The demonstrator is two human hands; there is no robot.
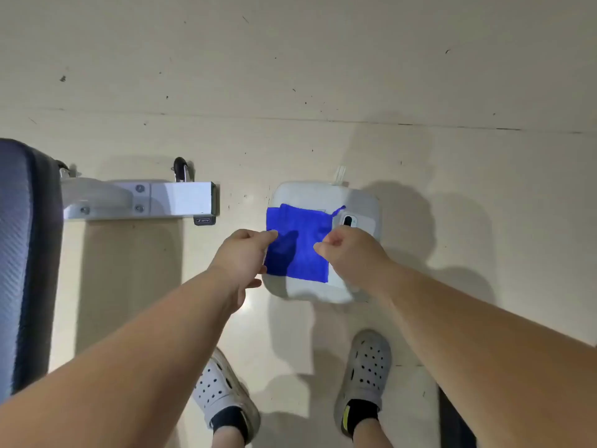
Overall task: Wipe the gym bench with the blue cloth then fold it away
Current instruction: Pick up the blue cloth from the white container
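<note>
The blue cloth (300, 244) lies folded into a rectangle on top of a white box-like object (326, 195) on the floor. My left hand (244, 253) pinches the cloth's left edge. My right hand (350, 253) pinches its right edge with curled fingers. A small loop of the cloth sticks out at its upper right corner. The gym bench (26, 253) with its dark padded top runs along the left edge of the view, apart from both hands.
The bench's white metal foot bar (145, 198) with a small wheel (180, 168) juts right toward the white box. My two feet in grey clogs (365, 367) stand on the pale floor just below the box. A dark object sits at the bottom right.
</note>
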